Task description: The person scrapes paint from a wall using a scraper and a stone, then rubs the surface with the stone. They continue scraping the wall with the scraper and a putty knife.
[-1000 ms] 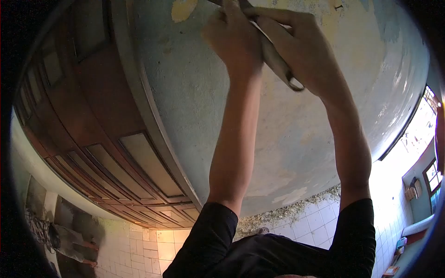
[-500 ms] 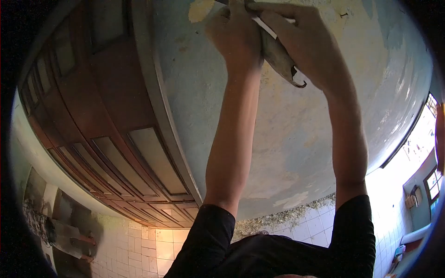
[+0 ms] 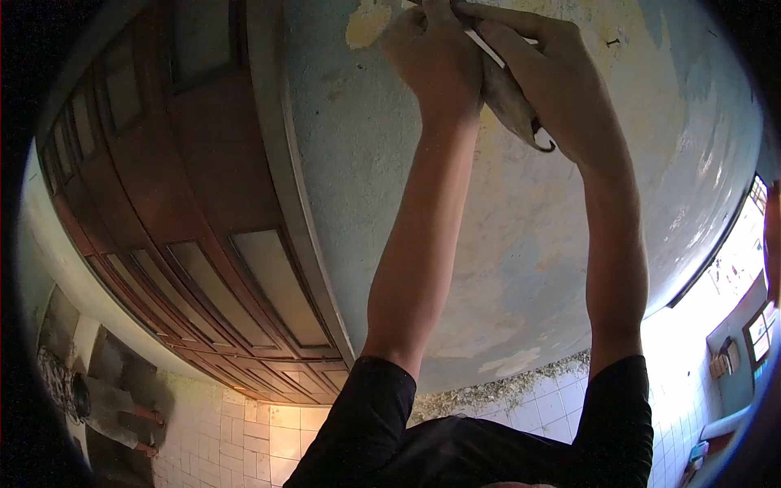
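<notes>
A long, worn tool (image 3: 510,102) slants across the front of the wall (image 3: 504,268), high up in front of the wearer, its curled, broken-looking lower end pointing down and to the right. The left hand (image 3: 439,61) is clenched around its upper part; the right hand (image 3: 561,77) grips it from the other side, thumb and fingers reaching toward the left fist. I'd say two hands share it for steadiness, the left bearing the firm hold while the right guides the angle. The working end is mostly hidden by the fist and the top of the view, so I can't tell whether it touches the plaster. Near the hands are a bare yellowish patch (image 3: 368,24) and, past the right one, a nail (image 3: 613,42). Down at the wall's foot, pale flakes (image 3: 504,390) lie along the floor tiles (image 3: 549,411). To the left stands a panelled wooden door (image 3: 203,171), and farther off, at the lower left, is another person (image 3: 110,411). Over on the right, things are stacked (image 3: 722,358) near a window (image 3: 761,325); whether any is a container, or what it holds, is too small to make out.
</notes>
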Tool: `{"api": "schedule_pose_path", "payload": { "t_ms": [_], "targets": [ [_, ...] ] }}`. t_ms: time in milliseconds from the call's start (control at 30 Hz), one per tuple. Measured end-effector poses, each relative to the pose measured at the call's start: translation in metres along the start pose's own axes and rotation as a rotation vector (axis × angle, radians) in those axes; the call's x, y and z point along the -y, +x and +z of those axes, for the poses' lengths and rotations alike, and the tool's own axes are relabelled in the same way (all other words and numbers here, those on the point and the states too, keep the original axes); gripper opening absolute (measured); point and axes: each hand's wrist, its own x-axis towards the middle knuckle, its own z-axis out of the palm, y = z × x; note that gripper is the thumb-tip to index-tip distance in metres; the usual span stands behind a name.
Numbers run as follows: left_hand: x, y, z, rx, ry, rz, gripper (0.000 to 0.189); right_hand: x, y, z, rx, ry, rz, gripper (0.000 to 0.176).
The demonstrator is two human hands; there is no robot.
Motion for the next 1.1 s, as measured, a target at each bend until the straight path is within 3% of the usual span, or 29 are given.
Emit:
{"api": "schedule_pose_path", "payload": {
  "t_ms": [100,167,233,400,467,500,533,567,633,667,733,767,867,933,967,1033,1100],
  "targets": [
    [0.0,-0.006,-0.004,0.024,0.08,-0.006,0.043,0.004,-0.011,0.001,0.023,0.013,0.082,0.037],
    [0.002,-0.001,-0.004,0.034,0.083,0.1,0.043,0.002,-0.005,0.007,0.009,-0.003,0.086,0.037],
    [0.0,0.005,-0.003,0.033,0.06,0.082,0.043,0.0,0.006,0.013,-0.086,0.035,-0.048,0.035],
    [0.02,-0.004,-0.01,0.009,-0.012,0.036,0.036,0.007,-0.01,0.003,0.015,-0.013,0.042,0.034],
    [0.018,0.008,-0.001,-0.061,0.112,0.328,0.043,-0.007,0.003,0.011,-0.015,0.017,0.035,0.034],
    [0.012,0.008,0.002,-0.058,0.116,0.319,0.043,-0.015,0.017,0.017,-0.128,0.04,-0.229,0.034],
    [0.001,0.011,0.004,-0.025,-0.051,0.147,0.043,-0.006,0.024,0.021,-0.242,0.063,-0.5,0.034],
    [-0.005,0.012,0.004,0.007,-0.218,-0.023,0.043,0.005,0.019,0.01,-0.241,0.063,-0.499,0.034],
    [-0.004,0.002,-0.005,0.014,-0.047,0.04,0.043,0.065,0.0,-0.026,0.266,0.118,0.286,0.035],
    [-0.001,-0.003,-0.01,0.022,0.122,0.103,0.044,0.056,-0.005,-0.021,0.267,0.116,0.292,0.035],
    [0.006,-0.003,-0.016,-0.006,0.153,0.147,0.044,0.036,-0.012,-0.006,0.134,0.14,-0.043,0.035],
    [0.009,-0.001,-0.016,-0.027,0.185,0.19,0.044,0.035,-0.008,-0.002,0.135,0.14,-0.048,0.035],
    [-0.013,0.026,-0.016,-0.006,0.175,0.148,0.042,0.06,0.005,-0.01,0.147,0.259,0.111,0.035],
    [-0.016,0.023,-0.016,-0.001,0.068,0.079,0.043,0.085,0.014,-0.033,0.493,0.296,0.299,0.034],
    [-0.017,0.019,-0.018,0.006,-0.036,0.002,0.043,0.071,0.006,-0.02,0.493,0.301,0.3,0.034],
    [-0.01,0.008,-0.029,0.019,0.115,-0.004,0.043,0.031,-0.015,0.022,-0.102,0.108,-0.041,0.033],
    [-0.014,0.012,-0.035,0.026,0.268,0.0,0.042,0.035,-0.016,0.03,-0.108,0.175,0.007,0.032]
  ]
}}
